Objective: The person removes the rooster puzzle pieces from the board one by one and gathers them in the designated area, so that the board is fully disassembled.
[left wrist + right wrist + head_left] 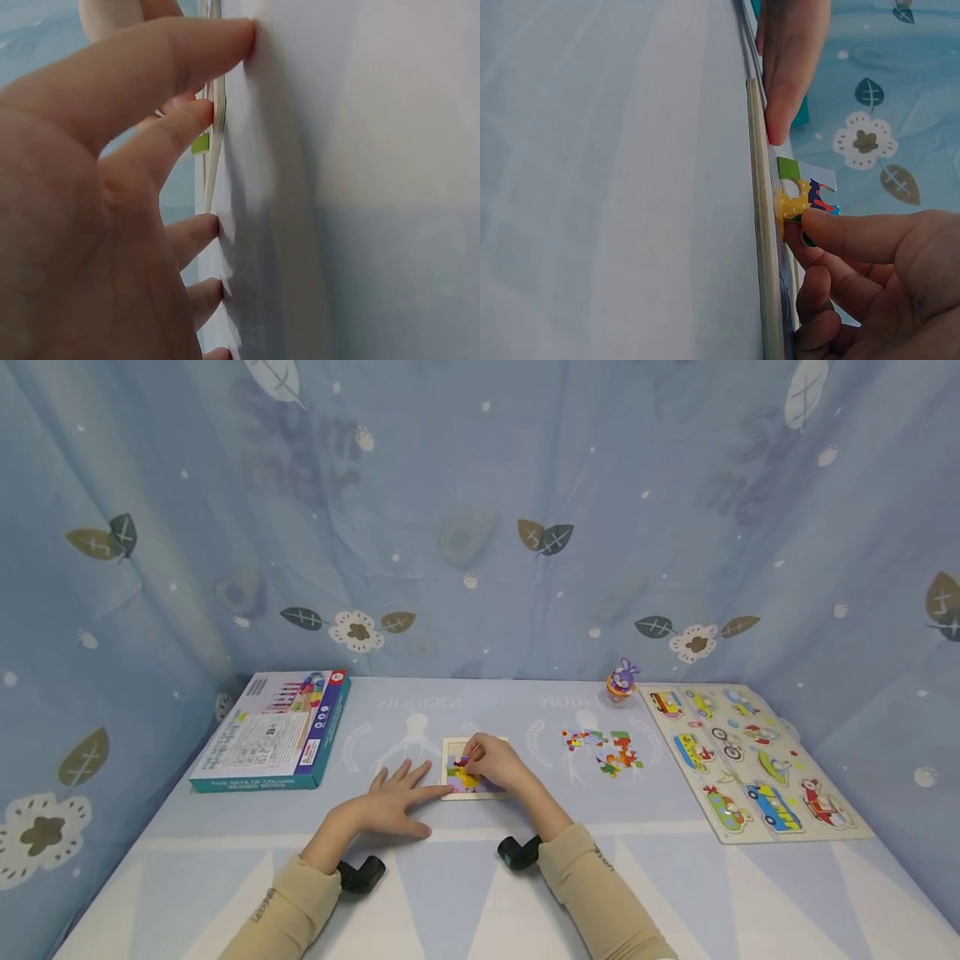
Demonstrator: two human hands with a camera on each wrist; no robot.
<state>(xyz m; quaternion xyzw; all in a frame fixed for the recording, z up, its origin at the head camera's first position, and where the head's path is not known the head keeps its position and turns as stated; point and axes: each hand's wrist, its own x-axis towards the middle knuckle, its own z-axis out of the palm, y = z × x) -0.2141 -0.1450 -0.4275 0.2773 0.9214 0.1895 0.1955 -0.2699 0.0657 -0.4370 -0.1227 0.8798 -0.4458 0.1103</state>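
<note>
A small wooden puzzle tray (480, 797) with a light rim lies in front of me, with a colourful picture partly laid in it. My right hand (498, 763) is over the tray and pinches a jigsaw piece (796, 201) between thumb and fingers. The piece is yellow with white dots, plus blue and red, and stands tilted up from the tray in the right wrist view. My left hand (390, 803) is spread on the table at the tray's left, fingers stretched. Its index fingertip rests on the tray's lower left corner; the thumb points toward the front edge.
Several loose jigsaw pieces (621, 755) lie right of the tray. Farther right is a wooden vehicle puzzle board (705, 789), with a purple rabbit toy (621, 682) behind it. A boxed set (258, 747) lies at the left. A patterned curtain (465, 593) hangs behind the table.
</note>
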